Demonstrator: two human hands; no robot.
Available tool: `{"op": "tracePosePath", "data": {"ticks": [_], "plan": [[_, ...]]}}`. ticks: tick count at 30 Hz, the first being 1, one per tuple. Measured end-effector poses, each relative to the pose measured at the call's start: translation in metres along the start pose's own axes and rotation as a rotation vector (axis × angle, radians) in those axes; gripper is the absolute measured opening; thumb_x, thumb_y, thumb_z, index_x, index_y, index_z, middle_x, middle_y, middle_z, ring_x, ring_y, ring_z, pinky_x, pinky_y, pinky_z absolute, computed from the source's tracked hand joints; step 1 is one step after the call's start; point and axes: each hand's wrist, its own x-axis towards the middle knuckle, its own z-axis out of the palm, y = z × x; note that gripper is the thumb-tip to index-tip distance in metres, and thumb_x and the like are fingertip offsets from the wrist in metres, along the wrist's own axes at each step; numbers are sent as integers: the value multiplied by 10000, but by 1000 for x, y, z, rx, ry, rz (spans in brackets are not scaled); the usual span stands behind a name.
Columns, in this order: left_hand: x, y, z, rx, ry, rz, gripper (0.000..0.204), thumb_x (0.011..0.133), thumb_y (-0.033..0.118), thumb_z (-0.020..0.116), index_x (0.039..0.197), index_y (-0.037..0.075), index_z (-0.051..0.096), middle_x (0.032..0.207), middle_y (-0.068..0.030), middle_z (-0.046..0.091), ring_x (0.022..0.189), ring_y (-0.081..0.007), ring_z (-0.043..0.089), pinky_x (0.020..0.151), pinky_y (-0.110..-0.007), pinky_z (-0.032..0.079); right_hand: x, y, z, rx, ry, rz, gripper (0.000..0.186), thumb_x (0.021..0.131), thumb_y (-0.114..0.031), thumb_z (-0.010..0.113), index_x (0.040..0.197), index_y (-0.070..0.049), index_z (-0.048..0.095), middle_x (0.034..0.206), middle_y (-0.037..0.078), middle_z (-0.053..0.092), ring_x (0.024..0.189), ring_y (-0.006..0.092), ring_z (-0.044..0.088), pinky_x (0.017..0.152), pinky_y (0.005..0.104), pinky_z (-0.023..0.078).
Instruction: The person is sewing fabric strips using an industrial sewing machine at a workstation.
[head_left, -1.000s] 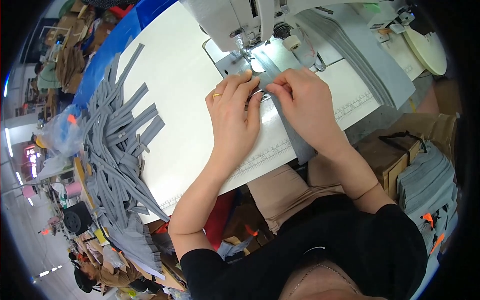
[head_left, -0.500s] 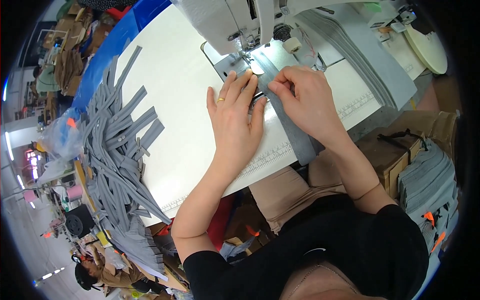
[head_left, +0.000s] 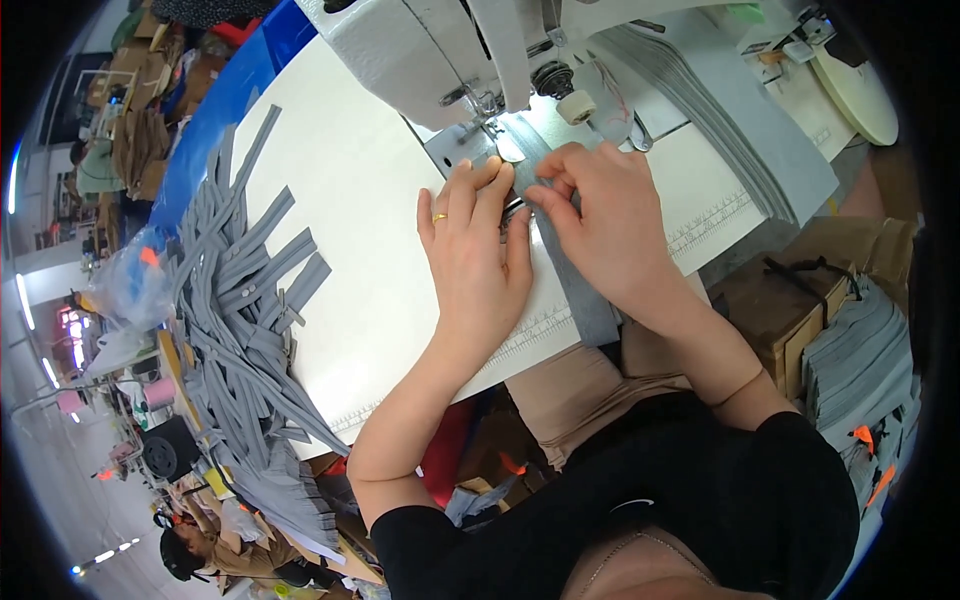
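A long grey fabric strip [head_left: 590, 315] runs from under the white sewing machine's [head_left: 420, 60] lit needle area over the table's front edge. My left hand [head_left: 470, 250], a ring on one finger, lies open at the strip's left side, fingertips on the work just in front of the presser foot [head_left: 490, 125] and thumb apart. My right hand [head_left: 600, 230] is closed in a pinch on the strip, beside the left fingers. The exact fingertip contact is partly hidden.
A pile of grey strips [head_left: 240, 320] covers the left of the white table [head_left: 370, 280]. Stacked grey material [head_left: 690, 100] lies behind my right hand, more [head_left: 850, 350] by cardboard [head_left: 770, 310] at right. A co-worker [head_left: 210, 545] is at lower left.
The view has shifted slightly, so the machine and table sit lower in the picture. My right thumb has slid a little leftward along the strip; both hands remain at the presser foot.
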Motion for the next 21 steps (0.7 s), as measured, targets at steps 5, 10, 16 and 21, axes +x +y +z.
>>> {"op": "tracePosePath", "data": {"ticks": [5,10,16,21], "plan": [[-1,-2,-2,-122,-48,-45,399,934,97,681,1331,71,653,1384,-96,589,1400,-341,482,1212,-595,210,7,7,-3,394,-104,287,157,879,-152,757,950,-80,636,706,-16,639,691,198,609,789,391,395],[2,-9,-1,-97,-30,-41,365,947,107,678,1311,79,677,1402,-96,588,1362,-325,516,1214,-589,208,14,10,3,355,-99,268,158,886,-151,748,937,-84,615,748,-3,663,670,204,617,789,367,385],[22,-21,-2,-238,42,-131,201,950,118,686,1128,60,760,1254,-95,682,1212,-294,606,1164,-514,299,19,11,0,390,-152,311,189,876,-162,770,871,-81,600,760,4,652,651,204,602,766,370,391],[51,-24,3,-613,94,-446,116,864,25,747,968,-26,742,874,-97,749,785,-156,674,747,-316,535,17,13,3,343,-111,253,207,869,-168,781,849,-80,595,755,8,642,645,203,589,769,366,397]]}}
